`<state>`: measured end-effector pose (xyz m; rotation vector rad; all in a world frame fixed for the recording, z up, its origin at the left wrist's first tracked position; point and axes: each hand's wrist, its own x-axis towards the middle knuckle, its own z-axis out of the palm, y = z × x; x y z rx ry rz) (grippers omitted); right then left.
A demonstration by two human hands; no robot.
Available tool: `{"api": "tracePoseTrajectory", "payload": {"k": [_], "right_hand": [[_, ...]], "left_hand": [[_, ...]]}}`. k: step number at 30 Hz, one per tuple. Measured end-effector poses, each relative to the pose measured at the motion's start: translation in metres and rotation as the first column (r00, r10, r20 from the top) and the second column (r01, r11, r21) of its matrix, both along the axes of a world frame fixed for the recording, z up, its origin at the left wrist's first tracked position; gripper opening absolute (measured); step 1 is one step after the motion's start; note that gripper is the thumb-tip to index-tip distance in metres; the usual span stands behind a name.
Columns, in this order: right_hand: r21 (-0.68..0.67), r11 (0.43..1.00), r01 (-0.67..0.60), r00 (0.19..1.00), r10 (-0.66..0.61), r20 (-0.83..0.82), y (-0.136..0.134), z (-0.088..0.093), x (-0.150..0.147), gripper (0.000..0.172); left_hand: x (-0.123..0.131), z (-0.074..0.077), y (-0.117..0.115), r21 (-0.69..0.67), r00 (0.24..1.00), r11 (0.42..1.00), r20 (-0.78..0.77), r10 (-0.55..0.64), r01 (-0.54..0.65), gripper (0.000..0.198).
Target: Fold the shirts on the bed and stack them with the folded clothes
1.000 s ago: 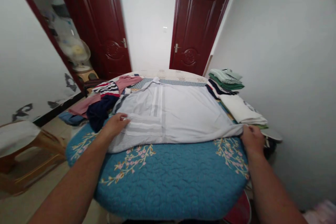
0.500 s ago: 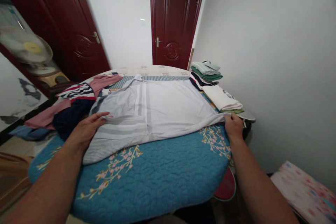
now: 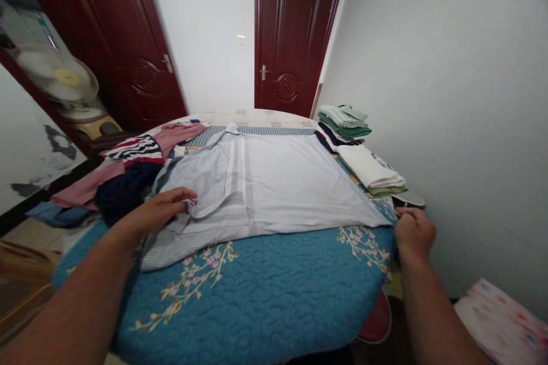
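A light grey-and-white striped shirt [image 3: 295,182] lies spread across the blue quilted cover [image 3: 257,291] of a table. My left hand [image 3: 171,208] pinches a raised fold of the shirt near its left side, and the cloth bunches under the fingers. Just past the shirt's right corner, at the table's edge, is my right hand [image 3: 415,231] with its fingers curled closed. Whatever lies between those fingertips is too small to make out. The shirt's corner rests flat beside them.
Rumpled clothes, pink, navy and striped, form a heap [image 3: 132,171] at the left. On the right stand a stack of folded clothes [image 3: 345,125] and a folded white garment [image 3: 370,166]. A wall [image 3: 471,97] rises close on the right. A red stool [image 3: 377,319] is below the table edge.
My right hand has moved outward to the right, and the shirt's right corner has dropped flat. My left hand has shifted slightly right and bunched the fold. The view has tilted a little.
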<state>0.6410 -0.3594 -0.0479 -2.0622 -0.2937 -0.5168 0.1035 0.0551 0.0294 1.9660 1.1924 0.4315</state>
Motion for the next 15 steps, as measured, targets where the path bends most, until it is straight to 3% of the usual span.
{"api": "tracePoseTrajectory", "payload": {"k": [3, 5, 7, 9, 12, 15], "right_hand": [[0.069, 0.992, -0.103, 0.993, 0.099, 0.063, 0.028, 0.033, -0.019, 0.037], [-0.004, 0.945, -0.327, 0.942, 0.326, 0.083, 0.064, 0.058, -0.039, 0.038], [-0.134, 0.803, -0.580, 0.801, 0.593, 0.084, 0.111, 0.078, -0.067, 0.039], [-0.262, 0.630, -0.731, 0.630, 0.771, 0.095, 0.163, 0.086, -0.100, 0.042], [-0.461, 0.378, -0.803, 0.418, 0.908, 0.016, 0.237, 0.076, -0.154, 0.053], [-0.601, 0.206, -0.773, 0.336, 0.936, -0.110, 0.293, 0.054, -0.203, 0.059]], "left_hand": [[0.012, 0.002, 0.014, 0.156, 0.993, 0.981, -0.043, -0.107, 0.112, 0.042], [0.022, 0.001, 0.026, 0.259, 0.993, 0.959, -0.049, -0.106, 0.115, 0.039], [0.034, -0.002, 0.036, 0.340, 0.994, 0.935, -0.058, -0.087, 0.102, 0.038], [0.044, -0.009, 0.044, 0.465, 0.996, 0.885, -0.084, 0.010, 0.031, 0.037], [0.052, -0.028, 0.051, 0.589, 0.991, 0.808, -0.113, 0.074, 0.007, 0.041], [0.049, -0.050, 0.052, 0.589, 0.979, 0.786, -0.176, -0.103, 0.188, 0.051]]}}
